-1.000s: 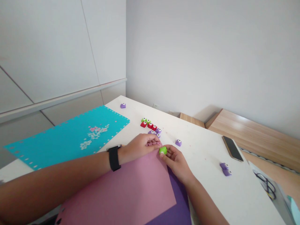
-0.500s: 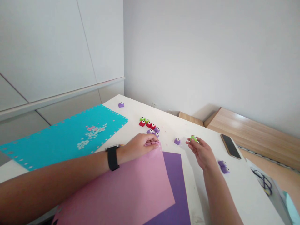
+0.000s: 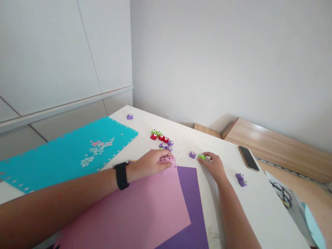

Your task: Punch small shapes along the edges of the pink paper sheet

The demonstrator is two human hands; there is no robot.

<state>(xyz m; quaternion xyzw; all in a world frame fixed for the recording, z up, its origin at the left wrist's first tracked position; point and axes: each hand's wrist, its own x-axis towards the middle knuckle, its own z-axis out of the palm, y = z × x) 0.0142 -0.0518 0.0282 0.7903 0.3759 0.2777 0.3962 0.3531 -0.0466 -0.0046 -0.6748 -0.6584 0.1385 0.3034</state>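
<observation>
My left hand [image 3: 151, 162], with a black watch on its wrist, pinches the far edge of a pink paper sheet [image 3: 140, 211]. A row of small punched holes runs along that edge. Beneath the sheet lies purple paper [image 3: 189, 193]. A small green craft punch [image 3: 202, 156] with a white button is between the thumb and fingers of my right hand [image 3: 214, 166], down at the tabletop. Just left of it stands a purple craft punch [image 3: 192, 155]. Beyond my left hand, several green, red [image 3: 154, 136] and purple punches are grouped, one partly hidden behind my knuckles.
Blue paper [image 3: 59, 152] with punched edges lies at left, bearing small pink and white cut-outs [image 3: 97, 148]. One purple punch [image 3: 130, 116] stands near the far corner. At right are two purple punches [image 3: 241, 180] and a phone [image 3: 248, 158]. A wooden-topped surface [image 3: 272, 148] adjoins the table.
My right hand has lowered the green punch to the tabletop, moving left beside the purple punch. The left hand keeps hold of the pink paper's edge. The whole view has shifted slightly.
</observation>
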